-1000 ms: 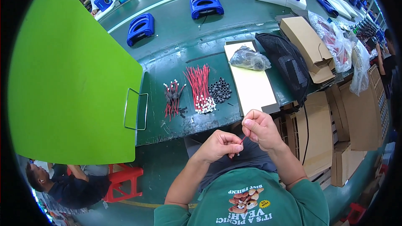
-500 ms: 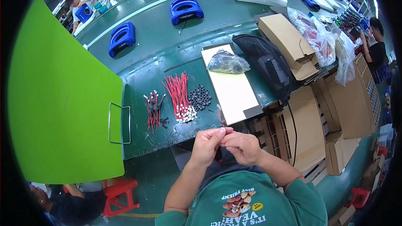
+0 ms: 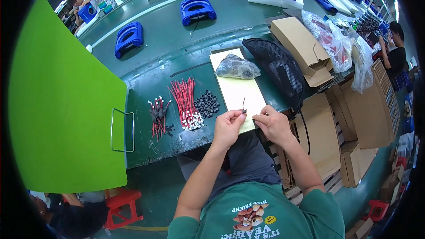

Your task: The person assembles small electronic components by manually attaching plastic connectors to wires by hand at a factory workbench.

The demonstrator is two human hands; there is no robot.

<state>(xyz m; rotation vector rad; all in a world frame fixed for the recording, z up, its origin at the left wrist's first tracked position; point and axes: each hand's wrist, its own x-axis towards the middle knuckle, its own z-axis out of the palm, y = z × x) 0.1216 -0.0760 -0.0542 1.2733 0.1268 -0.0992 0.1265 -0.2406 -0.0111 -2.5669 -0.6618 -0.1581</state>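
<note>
My left hand (image 3: 228,129) is closed in a pinch on a short thin wire (image 3: 243,102), which stands up from the fingertips with a small black piece at its base. Just to the right, my right hand (image 3: 273,127) has its fingers pressed together; whatever they hold, if anything, is too small to make out. Both hands are over the near end of a pale-yellow-lined shallow tray (image 3: 237,90). Left of it lie a heap of small black rings (image 3: 206,104), a bundle of red wires (image 3: 183,95) with white connectors, and a smaller bunch of red wires with black parts (image 3: 158,114).
A clear bag of dark parts (image 3: 237,67) lies on the tray. Beside it are a black mesh bag (image 3: 279,68) and an open cardboard box (image 3: 299,42). A green panel (image 3: 66,106) stands at left. Blue plastic housings (image 3: 198,10) sit on the line beyond; co-workers are farther off.
My hands have moved up and forward from the table's near edge to over the tray. They were together and are now apart, the wire staying in my left hand.
</note>
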